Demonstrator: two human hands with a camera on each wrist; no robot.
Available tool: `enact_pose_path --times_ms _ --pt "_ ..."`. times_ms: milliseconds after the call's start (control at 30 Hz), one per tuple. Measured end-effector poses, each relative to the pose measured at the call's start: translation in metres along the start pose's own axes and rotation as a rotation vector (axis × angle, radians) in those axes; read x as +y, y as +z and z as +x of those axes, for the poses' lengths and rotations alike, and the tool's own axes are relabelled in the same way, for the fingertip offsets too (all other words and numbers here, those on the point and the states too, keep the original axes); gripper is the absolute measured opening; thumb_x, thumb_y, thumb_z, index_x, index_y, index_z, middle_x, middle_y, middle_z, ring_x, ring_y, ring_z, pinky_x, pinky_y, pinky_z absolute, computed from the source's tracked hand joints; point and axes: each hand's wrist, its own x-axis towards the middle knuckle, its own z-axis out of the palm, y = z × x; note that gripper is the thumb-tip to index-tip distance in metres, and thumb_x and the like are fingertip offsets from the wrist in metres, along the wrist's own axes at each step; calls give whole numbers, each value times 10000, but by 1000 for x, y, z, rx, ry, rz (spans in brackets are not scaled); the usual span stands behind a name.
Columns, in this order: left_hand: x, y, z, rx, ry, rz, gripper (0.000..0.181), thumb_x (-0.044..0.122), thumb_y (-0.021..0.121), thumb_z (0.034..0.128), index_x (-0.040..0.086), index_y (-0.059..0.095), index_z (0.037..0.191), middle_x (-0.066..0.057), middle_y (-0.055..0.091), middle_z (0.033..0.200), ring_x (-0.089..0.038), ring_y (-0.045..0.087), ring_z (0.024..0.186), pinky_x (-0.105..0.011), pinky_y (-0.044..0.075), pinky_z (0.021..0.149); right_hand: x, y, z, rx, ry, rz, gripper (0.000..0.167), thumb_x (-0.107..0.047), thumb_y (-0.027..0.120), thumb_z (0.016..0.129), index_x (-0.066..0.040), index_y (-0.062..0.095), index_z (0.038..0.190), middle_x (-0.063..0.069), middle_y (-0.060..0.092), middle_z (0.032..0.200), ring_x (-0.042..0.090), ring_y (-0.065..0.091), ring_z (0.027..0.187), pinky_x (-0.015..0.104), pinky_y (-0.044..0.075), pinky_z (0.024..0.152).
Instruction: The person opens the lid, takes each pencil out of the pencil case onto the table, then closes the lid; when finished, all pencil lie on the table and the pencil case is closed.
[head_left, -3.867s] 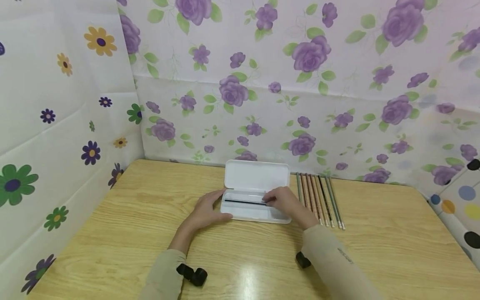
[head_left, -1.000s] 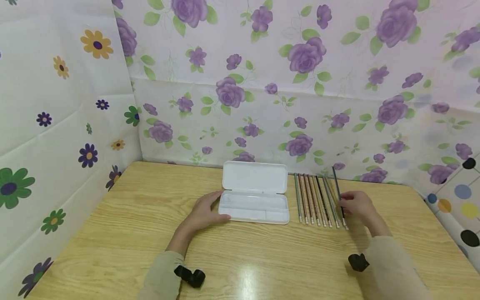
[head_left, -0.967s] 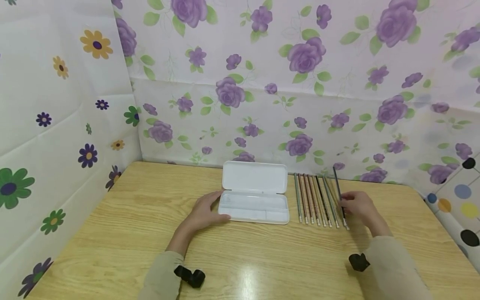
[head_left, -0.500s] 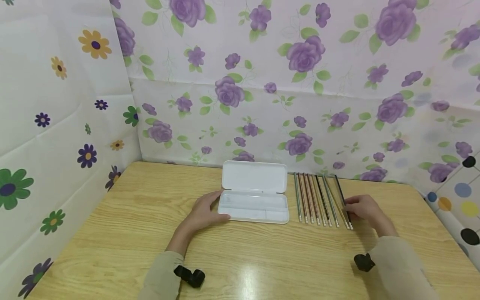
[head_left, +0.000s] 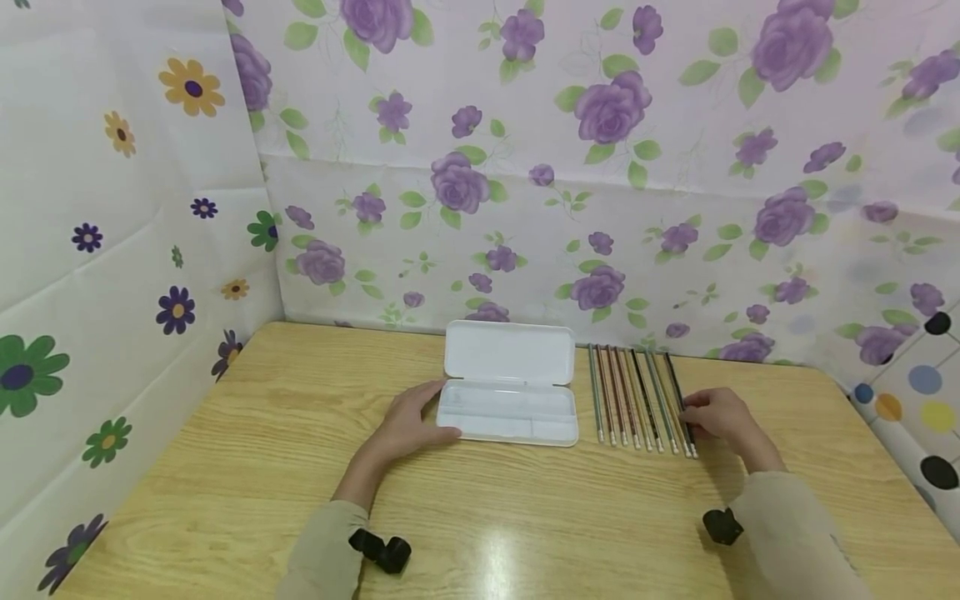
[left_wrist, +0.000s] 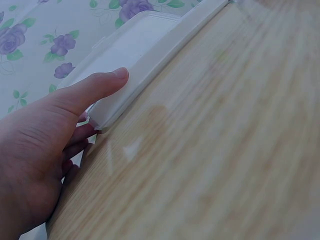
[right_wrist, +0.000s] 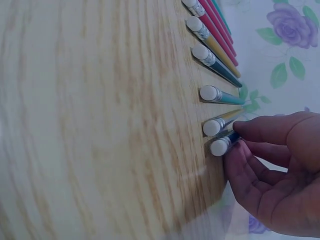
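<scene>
A white pencil case (head_left: pixel 552 430) lies with its lid (head_left: pixel 510 352) raised at the back. At its left end, my left hand (head_left: pixel 408 425) grips it, thumb on the front edge and fingers round the corner. To the right of the case, several pencils (head_left: pixel 617 400) lie side by side, white erasers toward me. My right hand (head_left: pixel 723 417) pinches a dark pencil (head_left: pixel 674 380) at the row's right end, close beside a yellowish pencil (right_wrist: pixel 231 115). In the right wrist view, thumb and fingers meet on this dark pencil (right_wrist: pixel 220 146) just behind its eraser.
The wooden table (head_left: pixel 480 517) meets a flowered cloth backdrop (head_left: pixel 510 208) just behind the case and pencils. Another patterned cloth (head_left: pixel 135 333) rises along the left side. A black wrist camera (head_left: pixel 382 552) sits on the left sleeve, another (head_left: pixel 722 527) on the right.
Since the oldest frame, my right hand has carried the dark pencil from the case to the row's right end. Over the last half second it shifted left against the yellowish pencil. My left hand stays put.
</scene>
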Motion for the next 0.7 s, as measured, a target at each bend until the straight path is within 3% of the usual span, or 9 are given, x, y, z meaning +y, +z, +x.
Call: enact_pose_path --times_ms 267,500,700 --pt "-1 1 1 4 -2 -3 918 420 824 742 92 395 1484 -142 380 1497 -383 275 1385 -567 205 1109 -1 0 -1 7 3 -24 424 -83 606 926 213 497 1210 317 581 1065 173 647 717 346 565 662" --pt "-2 0 1 7 13 -2 904 416 824 743 96 407 1479 -131 388 1494 -374 280 1386 -568 206 1108 -6 0 -6 18 -41 -97 450 -107 596 934 209 487 1235 316 602 1067 211 623 712 380 538 650" --pt "-2 0 1 8 14 -3 904 405 828 741 97 406 1479 -125 391 1493 -363 289 1384 -553 220 1110 -18 3 -7 73 -113 -203 420 -127 562 959 181 511 1239 338 581 1127 381 616 899 464 530 743"
